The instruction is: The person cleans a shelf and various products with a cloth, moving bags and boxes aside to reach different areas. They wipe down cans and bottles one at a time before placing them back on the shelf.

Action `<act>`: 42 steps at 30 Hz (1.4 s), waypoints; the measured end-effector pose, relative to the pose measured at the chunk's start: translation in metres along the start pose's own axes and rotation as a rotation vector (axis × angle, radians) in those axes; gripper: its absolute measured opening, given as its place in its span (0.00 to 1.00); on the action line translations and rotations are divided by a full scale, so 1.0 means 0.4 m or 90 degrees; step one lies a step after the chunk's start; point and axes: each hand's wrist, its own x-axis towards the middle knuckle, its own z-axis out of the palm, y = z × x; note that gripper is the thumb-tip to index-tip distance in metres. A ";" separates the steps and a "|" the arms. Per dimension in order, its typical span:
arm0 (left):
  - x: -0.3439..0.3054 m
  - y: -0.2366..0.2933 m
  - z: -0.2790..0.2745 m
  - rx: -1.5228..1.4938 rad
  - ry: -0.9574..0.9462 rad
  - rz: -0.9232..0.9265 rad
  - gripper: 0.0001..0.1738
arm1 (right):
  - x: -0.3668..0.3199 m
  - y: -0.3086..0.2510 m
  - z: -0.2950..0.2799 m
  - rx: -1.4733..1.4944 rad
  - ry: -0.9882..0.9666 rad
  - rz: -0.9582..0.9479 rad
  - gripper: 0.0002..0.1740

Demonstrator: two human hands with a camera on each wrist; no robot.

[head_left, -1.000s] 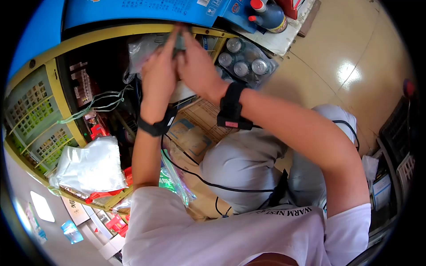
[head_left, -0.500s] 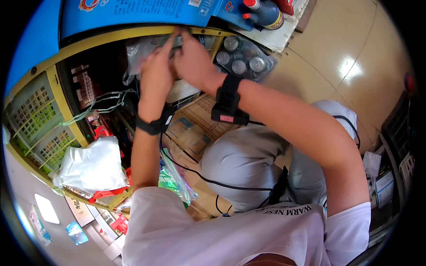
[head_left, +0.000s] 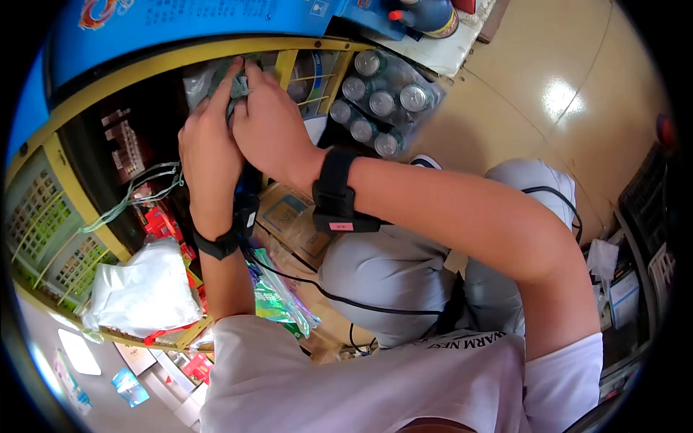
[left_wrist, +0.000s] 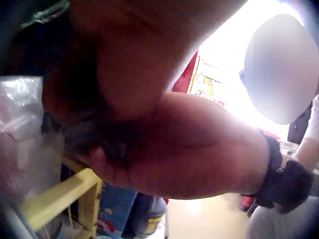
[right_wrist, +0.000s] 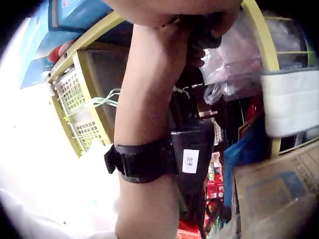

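Note:
A crumpled grey-green cloth [head_left: 238, 88] is bunched between my two hands, just under the yellow frame of the shelf. My left hand [head_left: 209, 144] grips it from the left, its fingers reaching up over the folds. Close against it, my right hand [head_left: 273, 130] holds the cloth from the right, index finger stretched along the top. In the right wrist view the cloth [right_wrist: 213, 39] is a dark bundle at the fingers, with clear plastic wrapping [right_wrist: 232, 55] behind it. The left wrist view is dark, and the palms hide most of the cloth.
A yellow-framed shelf [head_left: 285, 68] surrounds the hands, with a blue box [head_left: 195, 18] on top. Shrink-wrapped cans [head_left: 382, 102] stand to the right. A tied green cord [head_left: 137, 193] and a white plastic bag [head_left: 148, 289] are at left. A cardboard box [head_left: 289, 216] lies below.
Both hands have moved left along the shelf opening together with the cloth, uncovering more of the cans and a yellow upright. The head view has also shifted slightly.

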 end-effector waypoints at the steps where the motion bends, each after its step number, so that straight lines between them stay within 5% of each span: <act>1: -0.013 0.001 0.000 -0.009 -0.006 -0.006 0.33 | -0.015 -0.001 0.004 0.003 0.031 -0.008 0.27; 5: -0.073 0.007 -0.015 -0.114 0.025 -0.076 0.31 | -0.044 -0.013 -0.016 0.041 -0.004 -0.061 0.28; 8: -0.113 0.003 -0.009 -0.406 0.119 -0.091 0.24 | -0.036 0.013 -0.065 0.025 -0.084 -0.028 0.27; 10: -0.134 -0.034 -0.040 -0.382 0.071 -0.150 0.22 | -0.034 0.041 -0.076 0.001 -0.010 -0.037 0.24; 19: -0.239 -0.136 0.055 -0.251 -0.063 -0.217 0.22 | -0.015 0.096 -0.159 0.122 -0.132 0.365 0.21; 25: -0.226 -0.149 0.110 -0.098 -0.063 -0.158 0.28 | -0.034 0.107 -0.181 0.064 -0.194 0.368 0.19; 33: -0.180 -0.191 0.163 -0.111 -0.138 -0.137 0.20 | -0.036 0.099 -0.201 0.085 -0.261 0.379 0.18; 37: -0.179 -0.185 0.143 -0.032 -0.072 -0.123 0.16 | -0.030 0.099 -0.198 0.050 -0.268 0.374 0.18; 42: -0.238 -0.216 0.046 -0.158 0.071 -0.326 0.16 | -0.032 0.117 -0.188 0.049 -0.233 0.336 0.18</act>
